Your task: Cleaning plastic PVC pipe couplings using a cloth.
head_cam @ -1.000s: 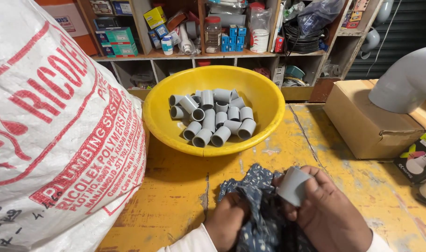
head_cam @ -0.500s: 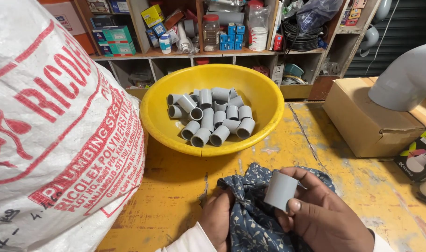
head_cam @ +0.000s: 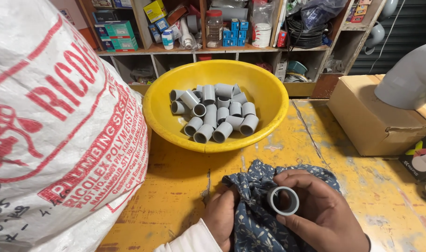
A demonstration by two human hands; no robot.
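Note:
My right hand (head_cam: 323, 214) grips a short grey pipe coupling (head_cam: 283, 200), its open end turned toward me. My left hand (head_cam: 221, 218) holds a dark blue patterned cloth (head_cam: 255, 205) that lies bunched against the coupling and spreads over the yellow tabletop (head_cam: 175, 186). Beyond the hands stands a yellow plastic basin (head_cam: 264, 88) with several grey pipe couplings (head_cam: 215, 114) piled inside.
A big white woven sack (head_cam: 59, 130) with red print fills the left side. A brown cardboard box (head_cam: 374, 116) and a large grey pipe elbow (head_cam: 409, 79) sit at the right. Wooden shelves (head_cam: 199, 49) stocked with boxes, jars and fittings stand behind.
My right hand has turned the coupling from side-on so that its open end faces me, and lowered it a little. My left hand still bunches the cloth against it.

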